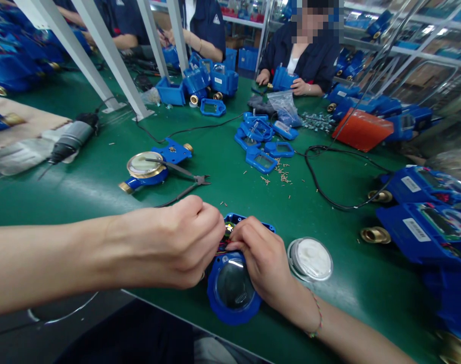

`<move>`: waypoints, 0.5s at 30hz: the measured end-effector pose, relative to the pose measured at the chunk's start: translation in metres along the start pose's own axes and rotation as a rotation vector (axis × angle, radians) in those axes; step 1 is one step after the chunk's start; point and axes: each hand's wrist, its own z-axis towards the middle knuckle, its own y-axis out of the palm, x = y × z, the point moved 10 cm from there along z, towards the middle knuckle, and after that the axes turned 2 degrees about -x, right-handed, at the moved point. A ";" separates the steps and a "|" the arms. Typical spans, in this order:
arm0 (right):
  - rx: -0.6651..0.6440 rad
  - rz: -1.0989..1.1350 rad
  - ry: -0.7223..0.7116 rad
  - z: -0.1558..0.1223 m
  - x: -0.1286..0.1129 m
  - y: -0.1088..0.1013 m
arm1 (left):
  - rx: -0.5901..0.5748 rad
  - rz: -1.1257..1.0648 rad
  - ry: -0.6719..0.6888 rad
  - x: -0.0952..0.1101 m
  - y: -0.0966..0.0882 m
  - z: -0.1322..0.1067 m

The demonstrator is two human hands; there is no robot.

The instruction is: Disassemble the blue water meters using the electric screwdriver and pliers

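A blue water meter housing (235, 314) lies at the table's front edge, its round clear window facing up. Behind that window is an open compartment showing a small circuit board (229, 230) and thin red and dark wires (222, 246). My left hand (185, 242) is closed at the compartment's left side; its fingertips and whatever they grip are hidden. From the right, my right hand (263, 253) reaches in, thumb and fingers pinched together on the wires. Diagonal cutters (194, 179) rest beyond my left hand, one handle across a brass-rimmed meter body (145, 166).
To the right stand a round clear container with white contents (312, 259) and blue meters (418, 230). Farther back are blue frames (261, 161), scattered screws (281, 172), a black cable (317, 184) and an orange bin (361, 129). A power screwdriver (73, 139) lies left. Co-workers sit opposite.
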 end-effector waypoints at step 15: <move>0.004 0.033 -0.011 -0.001 0.001 -0.001 | -0.077 0.000 -0.091 -0.006 0.006 0.005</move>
